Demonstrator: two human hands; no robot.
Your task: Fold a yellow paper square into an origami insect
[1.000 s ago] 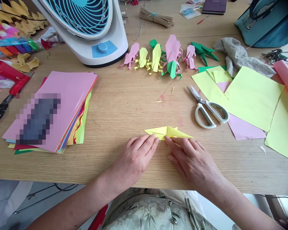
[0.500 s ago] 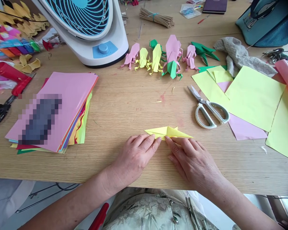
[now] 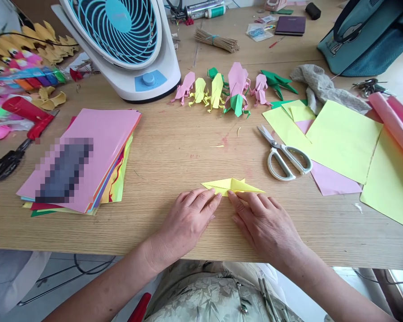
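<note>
Toward the front of a wooden bench [image 3: 174,152], the left hand [image 3: 188,221] and the right hand [image 3: 267,221] are holding a folded yellow paper [image 3: 233,184] by its near edge, white-handled scissors [image 3: 276,145] lying beyond its right tip

The folded paper [image 3: 233,184] is showing plain yellow. The scissors [image 3: 276,145] are presenting off-white handles and silver blades. The loose sheets [image 3: 345,141] are displaying pale yellow, with pink and green pieces [image 3: 336,179] appearing beneath. The paper stack [image 3: 110,134] is showing pink on top and orange, blue, purple, red, yellow and green along its edges. The origami figures [image 3: 237,78] are presenting pink, yellow and green. The fan [image 3: 168,67] is displaying white housing and a turquoise grille. The table [image 3: 174,152] is bearing light-brown wood grain with faint reddish stains. The garment [image 3: 204,299] is carrying a grey-green leaf pattern.
</note>
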